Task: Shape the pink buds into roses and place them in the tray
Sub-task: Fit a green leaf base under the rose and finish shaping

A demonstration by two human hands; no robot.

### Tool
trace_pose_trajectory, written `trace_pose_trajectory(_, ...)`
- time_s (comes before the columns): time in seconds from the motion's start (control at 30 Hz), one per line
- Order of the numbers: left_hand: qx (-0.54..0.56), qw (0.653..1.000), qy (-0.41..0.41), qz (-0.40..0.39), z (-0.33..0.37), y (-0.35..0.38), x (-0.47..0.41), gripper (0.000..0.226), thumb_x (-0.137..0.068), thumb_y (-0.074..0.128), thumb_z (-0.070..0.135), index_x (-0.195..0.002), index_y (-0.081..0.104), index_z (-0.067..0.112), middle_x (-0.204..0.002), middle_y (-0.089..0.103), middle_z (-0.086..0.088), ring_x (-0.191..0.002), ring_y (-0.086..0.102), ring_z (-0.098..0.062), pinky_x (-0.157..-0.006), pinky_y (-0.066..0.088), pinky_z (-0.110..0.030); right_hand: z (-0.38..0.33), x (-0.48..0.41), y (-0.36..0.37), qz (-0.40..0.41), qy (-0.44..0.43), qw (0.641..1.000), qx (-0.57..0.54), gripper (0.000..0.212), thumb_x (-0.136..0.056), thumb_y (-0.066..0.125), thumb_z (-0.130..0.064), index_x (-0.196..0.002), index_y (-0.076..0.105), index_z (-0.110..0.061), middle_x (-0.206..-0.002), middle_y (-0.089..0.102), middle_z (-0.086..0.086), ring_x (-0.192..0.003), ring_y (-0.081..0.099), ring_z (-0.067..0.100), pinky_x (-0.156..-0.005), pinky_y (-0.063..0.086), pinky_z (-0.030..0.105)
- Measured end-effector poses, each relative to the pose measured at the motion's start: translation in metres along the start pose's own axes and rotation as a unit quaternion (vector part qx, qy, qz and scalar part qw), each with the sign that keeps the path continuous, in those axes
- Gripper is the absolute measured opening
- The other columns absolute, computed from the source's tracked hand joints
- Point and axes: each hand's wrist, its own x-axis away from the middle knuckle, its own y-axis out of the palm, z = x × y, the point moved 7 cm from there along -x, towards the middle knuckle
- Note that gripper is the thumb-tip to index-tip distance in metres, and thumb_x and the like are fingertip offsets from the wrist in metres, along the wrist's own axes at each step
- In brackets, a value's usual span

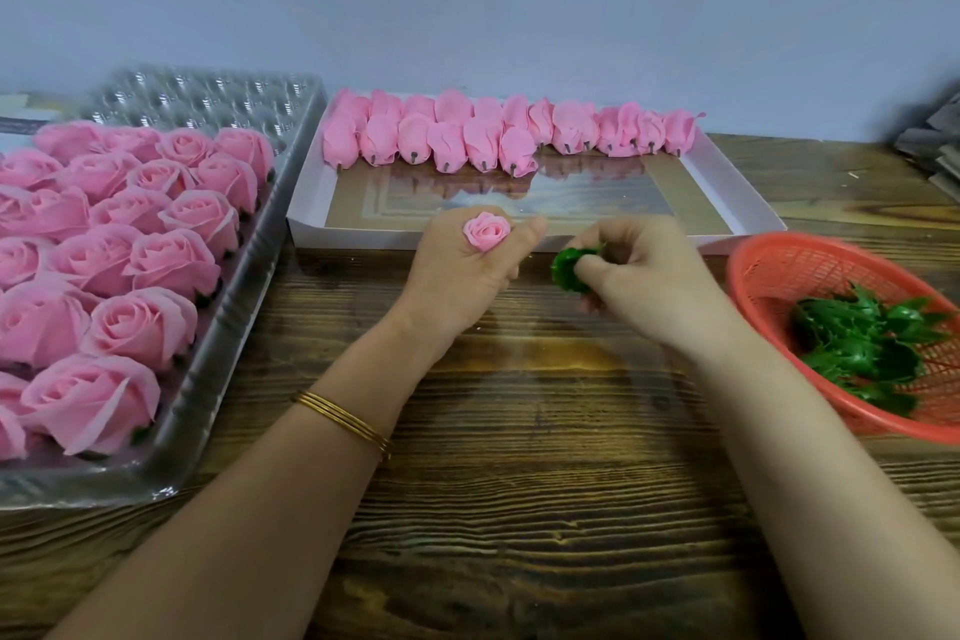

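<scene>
at left edge, tray [228, 317] cropped, basket [800, 270] blurred

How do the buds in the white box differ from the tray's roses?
The buds lie on their sides, petals closed, stubs showing; the roses sit upright, petals opened. Buds line the white box's far end; roses fill most of the clear tray. Both are pink.

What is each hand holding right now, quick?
Left hand: closed, holding a small pink rose.
Right hand: closed, pinching a green calyx.
</scene>
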Motion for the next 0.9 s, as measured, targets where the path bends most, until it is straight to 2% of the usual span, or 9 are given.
trace_pose_trajectory(0.13,0.050,0.999,-0.022,-0.002,0.001,-0.001,0.001,0.035,-0.093,0.065,0.024,-0.060,0.056,0.017,-0.051,0.056,0.008,-0.050,0.051,-0.004,-0.052,0.043,-0.015,0.005,0.002,0.015,-0.018,0.018,1.000,-0.015,0.029,-0.085,0.055,0.004,-0.071,0.065,-0.019,-0.059,0.065,0.003,-0.042,0.058,0.008,-0.048,0.044,0.021)
trace_pose_trajectory(0.27,0.103,0.993,-0.057,0.011,0.002,-0.004,0.000,0.035,-0.093,0.065,0.028,-0.061,0.058,0.016,-0.054,0.057,0.003,-0.051,0.051,-0.009,-0.051,0.043,-0.020,0.009,0.002,0.020,-0.020,0.026,0.999,-0.005,0.034,-0.089,0.054,0.000,-0.089,0.070,-0.029,-0.066,0.066,-0.003,-0.041,0.055,0.002,-0.050,0.043,0.014)
trace_pose_trajectory(0.37,0.156,0.984,-0.083,0.026,0.002,-0.005,0.000,0.037,-0.093,0.065,0.027,-0.058,0.058,0.017,-0.057,0.056,-0.001,-0.050,0.049,-0.012,-0.050,0.041,-0.023,0.012,0.002,0.024,-0.021,0.049,0.998,-0.027,0.033,-0.089,0.053,0.001,-0.093,0.072,-0.026,-0.055,0.062,-0.005,-0.043,0.054,0.002,-0.050,0.040,0.012)
trace_pose_trajectory(0.5,0.181,0.977,-0.104,0.031,0.003,-0.006,0.001,0.038,-0.094,0.063,0.027,-0.058,0.058,0.016,-0.059,0.057,-0.002,-0.050,0.048,-0.013,-0.050,0.041,-0.023,0.013,0.007,0.033,-0.051,0.084,0.989,-0.113,0.029,-0.090,0.052,0.005,-0.100,0.071,-0.014,-0.056,0.060,0.002,-0.046,0.053,0.005,-0.052,0.044,0.016)
trace_pose_trajectory(0.67,0.192,0.973,-0.119,0.037,0.004,-0.006,0.002,0.042,-0.096,0.060,0.026,-0.056,0.052,0.016,-0.057,0.057,-0.003,-0.051,0.049,-0.013,-0.050,0.042,-0.022,0.009,0.012,0.046,-0.090,0.143,0.940,-0.295,0.019,-0.092,0.051,0.008,-0.094,0.066,-0.003,-0.067,0.065,0.012,-0.055,0.060,0.012,-0.051,0.049,0.014)
trace_pose_trajectory(0.77,0.200,0.970,-0.130,0.037,0.004,-0.007,0.003,0.043,-0.097,0.058,0.027,-0.057,0.049,0.017,-0.060,0.058,-0.003,-0.055,0.051,-0.014,-0.051,0.044,-0.020,0.007,0.013,0.050,-0.096,0.174,0.899,-0.389,0.015,-0.094,0.049,0.006,-0.091,0.064,0.005,-0.077,0.067,0.018,-0.062,0.068,0.021,-0.059,0.057,0.018)
trace_pose_trajectory(0.83,0.203,0.969,-0.137,0.039,0.003,-0.008,0.003,0.042,-0.098,0.057,0.029,-0.058,0.048,0.018,-0.063,0.060,-0.002,-0.060,0.052,-0.013,-0.057,0.046,-0.020,0.006,0.013,0.050,-0.093,0.182,0.882,-0.425,0.015,-0.094,0.047,0.004,-0.091,0.061,0.009,-0.080,0.069,0.021,-0.066,0.070,0.028,-0.063,0.060,0.024)
trace_pose_trajectory(0.9,0.205,0.967,-0.146,0.044,0.003,-0.008,0.003,0.042,-0.097,0.057,0.031,-0.058,0.048,0.019,-0.064,0.061,0.000,-0.065,0.055,-0.011,-0.069,0.047,-0.024,0.006,0.013,0.050,-0.089,0.190,0.867,-0.452,0.016,-0.095,0.043,0.003,-0.097,0.057,0.011,-0.076,0.071,0.021,-0.064,0.071,0.032,-0.060,0.060,0.027)
